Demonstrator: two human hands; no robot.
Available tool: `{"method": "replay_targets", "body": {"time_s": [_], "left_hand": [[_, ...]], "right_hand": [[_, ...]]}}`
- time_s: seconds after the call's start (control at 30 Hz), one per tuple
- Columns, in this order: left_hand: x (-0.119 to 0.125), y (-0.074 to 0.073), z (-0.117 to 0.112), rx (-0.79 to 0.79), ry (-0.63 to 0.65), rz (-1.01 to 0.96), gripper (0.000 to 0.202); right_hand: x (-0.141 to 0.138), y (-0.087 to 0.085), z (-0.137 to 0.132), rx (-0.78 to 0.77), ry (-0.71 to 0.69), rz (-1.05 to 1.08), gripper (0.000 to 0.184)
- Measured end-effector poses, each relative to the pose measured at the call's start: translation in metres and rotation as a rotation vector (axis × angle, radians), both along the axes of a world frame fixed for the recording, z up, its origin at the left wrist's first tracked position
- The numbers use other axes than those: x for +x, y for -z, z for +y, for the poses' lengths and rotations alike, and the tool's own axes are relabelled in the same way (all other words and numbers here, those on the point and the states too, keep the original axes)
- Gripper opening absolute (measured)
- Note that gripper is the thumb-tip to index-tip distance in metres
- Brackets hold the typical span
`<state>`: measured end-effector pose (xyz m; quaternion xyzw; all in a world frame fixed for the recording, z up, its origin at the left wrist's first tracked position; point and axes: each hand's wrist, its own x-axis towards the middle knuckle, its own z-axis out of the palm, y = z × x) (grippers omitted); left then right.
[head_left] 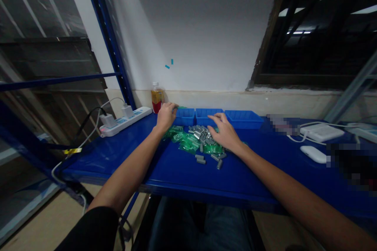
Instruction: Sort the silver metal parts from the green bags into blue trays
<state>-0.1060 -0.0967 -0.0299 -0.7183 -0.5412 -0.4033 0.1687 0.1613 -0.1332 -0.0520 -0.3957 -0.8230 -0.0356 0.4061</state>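
I'm looking at what seems to be a workshop. A blue metal bench [171, 171] is spanning the lower middle of the frame, and a perforated blue post [108, 35] is rising at upper left. Blue plastic bins [202, 120] are lining the back at centre, small metal cylinders [202, 133] are lying heaped before them, and a power strip [129, 120] is sitting left of centre.

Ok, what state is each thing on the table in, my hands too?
Bottle: upright, capped
Power strip: two plugs in
Bins: uncovered, in a row
Metal pieces: heaped, some loose
Green bags: crumpled
White case: appears shut
White box: unclear
Pixelated things: unclear
Left hand: bent, grip unclear
Right hand: open
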Motion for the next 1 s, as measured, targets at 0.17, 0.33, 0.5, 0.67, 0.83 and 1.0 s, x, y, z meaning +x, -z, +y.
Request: {"method": "replay_targets", "body": {"time_s": [0.17,0.33,0.5,0.67,0.83,1.0], "left_hand": [[-0.005,0.009,0.009,-0.069,0.033,0.087,0.023],[0.014,0.0,-0.001,-0.081,0.113,0.112,0.03],[0.045,-0.007,-0.016,-0.222,0.352,0.23,0.021],[0.048,0.001,-0.015,-0.384,0.485,0.282,0.026],[0.04,0.004,-0.007,-0.468,0.532,0.242,0.016],[0.045,-0.005,-0.015,-0.466,0.564,0.163,0.016]], "right_hand": [[0.001,0.003,0.004,-0.019,0.0,-0.027,0.038],[0.002,0.003,0.004,-0.021,-0.038,-0.044,0.032],[0.002,0.005,0.004,-0.066,-0.059,-0.096,0.028],[0.002,0.005,0.005,-0.069,-0.071,-0.143,0.025],[0.002,0.005,0.004,-0.09,-0.073,-0.155,0.023],[0.001,0.0,0.0,-0.041,-0.115,-0.136,0.025]]}}
